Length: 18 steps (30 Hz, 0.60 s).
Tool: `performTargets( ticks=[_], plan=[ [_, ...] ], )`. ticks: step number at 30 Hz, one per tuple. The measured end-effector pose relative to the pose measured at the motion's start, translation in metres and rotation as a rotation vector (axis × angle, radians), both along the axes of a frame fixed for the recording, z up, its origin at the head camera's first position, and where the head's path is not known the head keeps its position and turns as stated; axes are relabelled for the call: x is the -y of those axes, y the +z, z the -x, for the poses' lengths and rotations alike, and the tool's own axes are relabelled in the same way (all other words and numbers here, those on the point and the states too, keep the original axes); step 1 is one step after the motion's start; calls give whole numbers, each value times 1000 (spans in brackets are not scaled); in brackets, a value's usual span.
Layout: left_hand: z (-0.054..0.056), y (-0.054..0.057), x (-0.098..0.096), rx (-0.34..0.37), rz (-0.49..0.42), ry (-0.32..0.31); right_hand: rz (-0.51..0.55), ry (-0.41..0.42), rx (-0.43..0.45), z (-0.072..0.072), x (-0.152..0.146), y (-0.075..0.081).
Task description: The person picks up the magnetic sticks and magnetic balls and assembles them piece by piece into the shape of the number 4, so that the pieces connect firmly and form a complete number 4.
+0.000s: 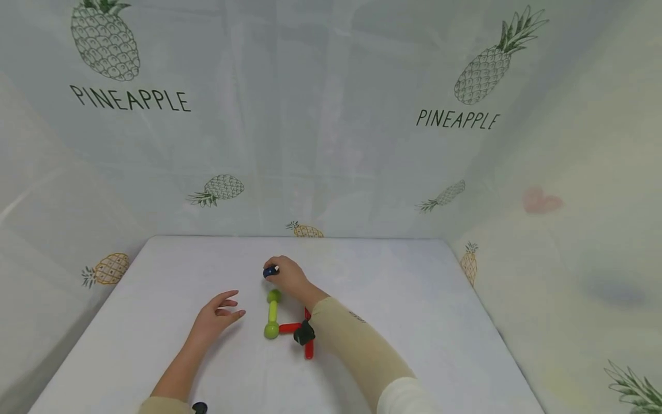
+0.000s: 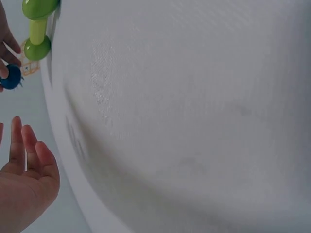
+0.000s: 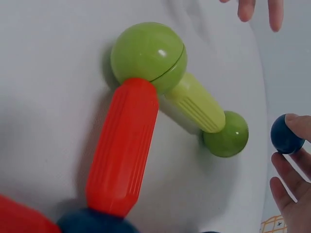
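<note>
My right hand (image 1: 291,277) pinches a dark blue ball (image 3: 285,134) between thumb and fingers, held beyond a joined set of toy rods and balls. In that set, a yellow-green rod (image 1: 272,312) links a near green ball (image 3: 148,57) to a far green ball (image 3: 226,134). A red rod (image 3: 124,148) runs from the near green ball to another blue ball (image 3: 97,222), only partly visible in the right wrist view. My left hand (image 1: 213,319) hovers left of the set, fingers spread and loosely bent, holding nothing. The left wrist view shows its fingers (image 2: 17,148) apart from everything.
More red rod pieces (image 1: 308,349) lie beside the right forearm, partly covered by a black wrist device (image 1: 304,333). The white table (image 1: 414,299) is backed by a pale curtain (image 1: 320,115) printed with pineapples. Another black device (image 1: 199,407) sits at the left wrist.
</note>
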State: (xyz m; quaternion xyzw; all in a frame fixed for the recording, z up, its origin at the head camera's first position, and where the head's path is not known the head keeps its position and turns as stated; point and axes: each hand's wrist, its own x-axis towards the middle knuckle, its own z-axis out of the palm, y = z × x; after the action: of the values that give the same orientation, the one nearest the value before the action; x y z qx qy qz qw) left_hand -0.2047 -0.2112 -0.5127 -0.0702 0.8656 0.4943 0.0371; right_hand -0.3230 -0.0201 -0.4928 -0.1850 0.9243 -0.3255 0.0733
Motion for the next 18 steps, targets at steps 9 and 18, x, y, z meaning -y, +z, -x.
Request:
performTargets(
  ticks=[9,18],
  plan=[
    [2,1,-13,5,-15,-28,77,39,-7,-20,-30,16],
    [0,-3,-29,31,24,-53,139,35,11,-37,-53,12]
  ],
)
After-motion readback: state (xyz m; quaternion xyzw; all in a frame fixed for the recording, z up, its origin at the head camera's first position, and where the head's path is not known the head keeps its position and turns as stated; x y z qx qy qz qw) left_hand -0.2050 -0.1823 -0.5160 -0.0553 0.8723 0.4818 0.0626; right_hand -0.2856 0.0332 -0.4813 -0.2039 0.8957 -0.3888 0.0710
